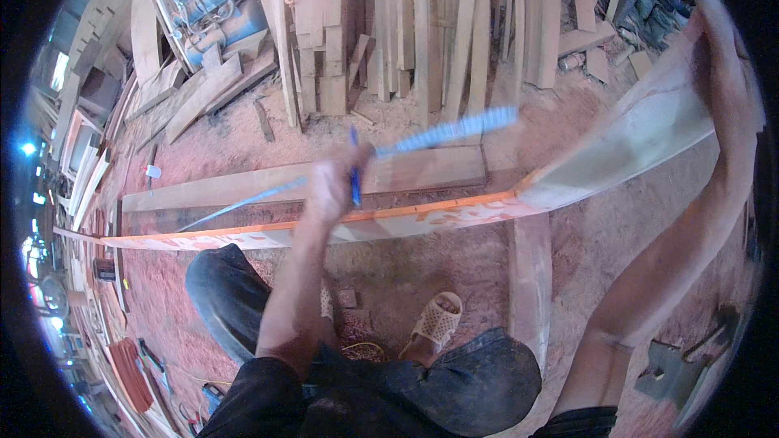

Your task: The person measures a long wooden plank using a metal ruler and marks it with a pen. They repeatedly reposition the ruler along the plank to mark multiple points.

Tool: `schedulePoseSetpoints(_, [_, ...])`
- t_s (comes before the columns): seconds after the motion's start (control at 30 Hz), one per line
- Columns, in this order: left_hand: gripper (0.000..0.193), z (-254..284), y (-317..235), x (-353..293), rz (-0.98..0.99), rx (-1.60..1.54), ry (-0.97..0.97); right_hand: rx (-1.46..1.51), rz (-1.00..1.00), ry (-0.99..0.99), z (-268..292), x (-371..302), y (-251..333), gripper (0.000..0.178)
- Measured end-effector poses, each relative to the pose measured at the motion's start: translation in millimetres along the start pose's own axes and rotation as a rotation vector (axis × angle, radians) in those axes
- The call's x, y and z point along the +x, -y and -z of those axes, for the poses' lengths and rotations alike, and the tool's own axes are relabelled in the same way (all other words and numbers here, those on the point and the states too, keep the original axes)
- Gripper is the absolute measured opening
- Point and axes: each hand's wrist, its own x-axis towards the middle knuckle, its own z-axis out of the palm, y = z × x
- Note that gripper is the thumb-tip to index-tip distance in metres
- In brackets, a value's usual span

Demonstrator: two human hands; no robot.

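A long pale board with an orange-marked edge stretches across in front of my knees and looks widest at the right. My left hand is closed round a blue pen above that edge. A long thin light-blue strip with fine cross marks runs past the same hand, blurred by motion; whether the fingers grip it too is unclear. On the far right, my right arm reaches up, and my right hand holds the board's near-upright end, its fingers partly lost at the dark rim.
Upright planks line the back, with a blue compressor to their left. Another flat plank lies just beyond the board. Sawdust covers the floor. At lower left are a coil of reddish cord and tools; a metal plate lies at lower right.
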Motion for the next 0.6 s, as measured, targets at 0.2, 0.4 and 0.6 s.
schedulePoseSetpoints(0.2, [0.025, 175, -80, 122, -0.702, 0.262, -0.778, -0.007, 0.006, -0.02, 2, -4, 20, 0.044])
schedulePoseSetpoints(0.4, [0.034, 383, -71, 152, -0.486, -0.29, -1.013, -0.026, 0.01, 0.075, 5, -3, -17, 0.052])
schedulePoseSetpoints(0.6, [0.036, 597, 152, 91, 0.038, 0.602, -0.96, -0.029, -0.177, 0.009, -3, -8, -17, 0.051])
